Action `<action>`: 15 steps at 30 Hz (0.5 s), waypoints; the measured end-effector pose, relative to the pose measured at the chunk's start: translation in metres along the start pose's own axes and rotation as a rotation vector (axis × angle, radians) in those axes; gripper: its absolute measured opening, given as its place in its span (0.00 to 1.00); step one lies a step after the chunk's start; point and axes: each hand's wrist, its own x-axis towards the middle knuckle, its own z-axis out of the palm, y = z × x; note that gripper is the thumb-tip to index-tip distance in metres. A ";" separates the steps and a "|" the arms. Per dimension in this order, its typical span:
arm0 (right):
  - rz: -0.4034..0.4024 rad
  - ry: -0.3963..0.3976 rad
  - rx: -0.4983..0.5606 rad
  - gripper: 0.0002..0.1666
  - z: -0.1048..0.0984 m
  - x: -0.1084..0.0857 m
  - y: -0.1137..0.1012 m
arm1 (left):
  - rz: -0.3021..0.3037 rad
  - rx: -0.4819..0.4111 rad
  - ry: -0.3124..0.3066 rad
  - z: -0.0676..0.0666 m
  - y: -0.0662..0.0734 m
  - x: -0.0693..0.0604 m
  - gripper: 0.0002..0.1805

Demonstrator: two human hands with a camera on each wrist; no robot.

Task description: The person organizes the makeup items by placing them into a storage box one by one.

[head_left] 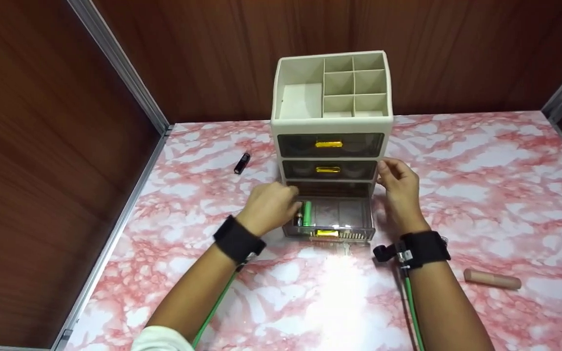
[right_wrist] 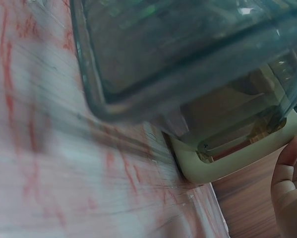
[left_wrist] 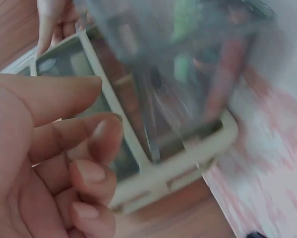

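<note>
A cream desktop organizer [head_left: 332,126] stands on the table, its clear bottom drawer [head_left: 347,214] pulled out. Inside the drawer, at its left end, lie a green cylinder [head_left: 307,213] and a smaller item beside it, too small to identify. My left hand [head_left: 269,207] is beside the drawer's left side. In the left wrist view, the left thumb and fingers [left_wrist: 91,168] are loosely bent with nothing seen between them. My right hand [head_left: 400,187] touches the organizer's right side, its thumb near the front edge. The right wrist view shows only part of this hand [right_wrist: 292,188].
Two upper drawers with yellow handles [head_left: 329,144] are closed. A small black object [head_left: 242,163] lies left of the organizer. At the right lies a tan cylinder [head_left: 492,279]. Wood-patterned panels [head_left: 212,58] bound the back and sides of the marbled table [head_left: 481,195].
</note>
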 end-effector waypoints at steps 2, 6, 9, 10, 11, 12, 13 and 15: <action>0.010 0.001 0.007 0.17 0.000 -0.001 0.000 | 0.004 -0.008 0.041 -0.003 -0.006 -0.009 0.09; -0.011 0.005 -0.006 0.15 0.000 -0.002 0.001 | 0.007 -0.032 0.072 -0.007 -0.013 -0.026 0.09; -0.041 0.006 -0.006 0.14 0.000 -0.001 0.002 | 0.014 -0.052 0.092 -0.011 -0.015 -0.034 0.11; -0.049 0.006 -0.005 0.13 0.000 -0.001 0.002 | 0.018 -0.058 0.099 -0.013 -0.015 -0.036 0.11; -0.051 0.003 0.001 0.14 0.000 0.000 0.002 | 0.020 -0.061 0.102 -0.014 -0.015 -0.037 0.11; -0.050 0.002 0.008 0.14 0.000 0.000 0.002 | 0.023 -0.064 0.101 -0.015 -0.016 -0.039 0.10; -0.050 0.001 0.015 0.14 0.000 0.000 0.001 | 0.023 -0.067 0.097 -0.016 -0.016 -0.040 0.10; -0.049 -0.002 0.012 0.15 0.001 0.001 0.001 | 0.019 -0.069 0.063 -0.017 -0.017 -0.044 0.10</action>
